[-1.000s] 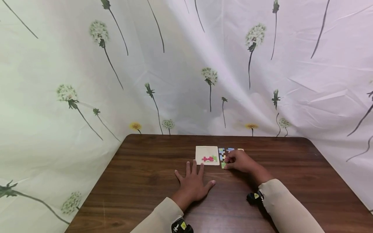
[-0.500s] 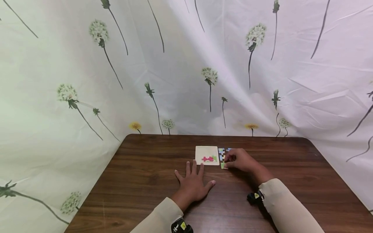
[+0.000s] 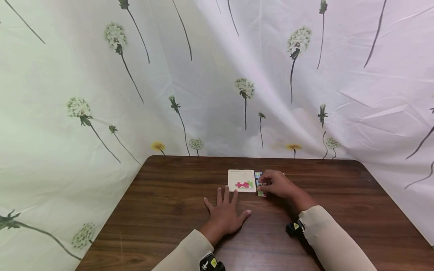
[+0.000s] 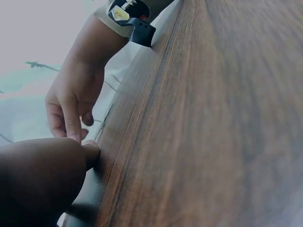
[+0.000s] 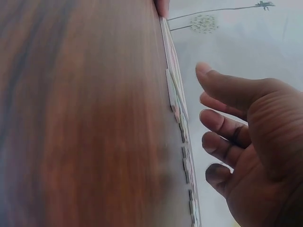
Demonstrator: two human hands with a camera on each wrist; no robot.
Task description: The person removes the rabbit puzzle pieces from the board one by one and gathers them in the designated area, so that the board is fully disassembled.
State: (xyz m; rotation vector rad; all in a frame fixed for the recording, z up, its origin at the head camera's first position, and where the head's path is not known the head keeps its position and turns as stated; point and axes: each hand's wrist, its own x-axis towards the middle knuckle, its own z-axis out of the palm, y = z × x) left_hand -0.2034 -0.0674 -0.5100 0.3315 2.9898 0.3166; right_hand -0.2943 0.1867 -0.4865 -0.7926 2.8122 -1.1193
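A cream square puzzle board (image 3: 239, 175) lies toward the back of the table, with pink and green pieces (image 3: 242, 185) fitted along its lower right. Flat on the tabletop, my left hand (image 3: 223, 216) spreads its fingers, its longest fingertips at the board's near edge. My right hand (image 3: 278, 184) hovers over loose jigsaw pieces beside the board, partly hiding them. A green piece (image 3: 262, 194) and a blue one (image 3: 258, 174) show beside its fingers. In the right wrist view, this hand's fingers (image 5: 222, 123) are loosely bent above the row of pieces (image 5: 186, 165), with nothing between them.
The brown wooden table (image 3: 162, 210) has rounded far corners. Behind it hangs a pale cloth (image 3: 210, 113) printed with dandelions. Black cameras are strapped at both wrists, over beige sleeves (image 3: 330, 233).
My right hand has come off the green piece and lifted a little, its fingers parting and shifting slightly left over the pieces. The left hand has stayed in place.
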